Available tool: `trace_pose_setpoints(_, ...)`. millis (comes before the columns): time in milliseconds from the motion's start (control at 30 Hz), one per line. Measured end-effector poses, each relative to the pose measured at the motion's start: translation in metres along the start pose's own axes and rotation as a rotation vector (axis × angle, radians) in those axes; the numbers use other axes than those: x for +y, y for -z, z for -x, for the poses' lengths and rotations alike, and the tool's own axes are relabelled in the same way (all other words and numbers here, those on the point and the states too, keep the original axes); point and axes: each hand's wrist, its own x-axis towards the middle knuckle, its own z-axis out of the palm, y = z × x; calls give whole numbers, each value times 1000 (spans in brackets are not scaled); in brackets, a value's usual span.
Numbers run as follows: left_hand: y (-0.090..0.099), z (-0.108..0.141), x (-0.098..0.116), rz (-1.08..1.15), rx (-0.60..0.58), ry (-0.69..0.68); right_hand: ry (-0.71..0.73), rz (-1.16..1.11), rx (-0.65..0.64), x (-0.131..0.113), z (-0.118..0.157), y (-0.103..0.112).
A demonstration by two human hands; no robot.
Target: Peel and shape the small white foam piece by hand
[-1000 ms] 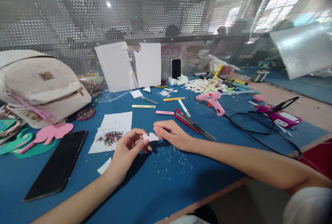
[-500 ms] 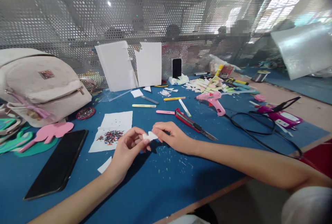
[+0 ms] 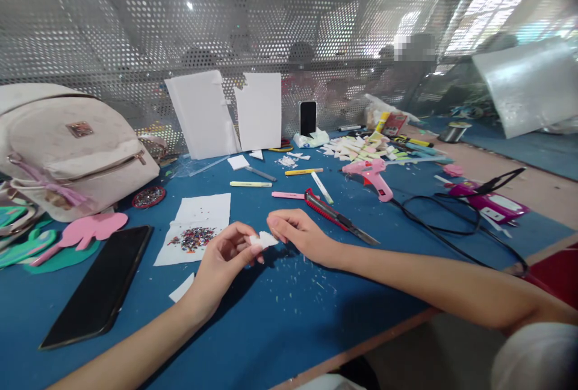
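Between the thumb and fingers of my left hand (image 3: 230, 251) is a small white piece of foam board (image 3: 264, 239) with an uneven outline. My right hand (image 3: 300, 233) is just to the right of that piece, a little apart from it. Its thumb and fingertips are pressed together, and whatever may be between them is hidden. Small white crumbs (image 3: 289, 284) lie scattered on the blue table below my hands. Left of my left hand, a white sheet (image 3: 205, 206) carries a heap of colourful sequins (image 3: 194, 238). A red box cutter (image 3: 332, 215) lies beyond my right hand.
A black phone (image 3: 99, 287) and a pale backpack (image 3: 76, 143) are at the left. Highlighters (image 3: 250, 184) lie mid-table. At right are a pink glue gun (image 3: 372, 176), its black cable (image 3: 445, 236) and a purple power strip (image 3: 492, 203). White boards (image 3: 259, 110) lean at the back.
My right fingertips have come off the white foam piece and moved slightly right. The piece stays in my left hand, turned a little.
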Motion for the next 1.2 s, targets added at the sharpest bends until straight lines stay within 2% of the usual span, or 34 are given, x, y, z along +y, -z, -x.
trace_pose_setpoints(200, -1, 1, 3, -9, -10, 3, -36, 43, -73, -4, 0, -1)
trace_pose_setpoints(533, -1, 1, 3, -17, -46, -1, -22, 138, -113, -10, -2, 2)
trace_pose_setpoints(733, -1, 1, 4, -12, -12, 4, -158, -111, -109, -3, -4, -2)
trace_pose_setpoints(1067, -2, 1, 4, -22, -11, 15, -262, -422, -66, 1, 0, -7)
trace_pose_setpoints(1200, -1, 1, 3, -38, -23, 16, -219, -479, -69, 0, -2, -5)
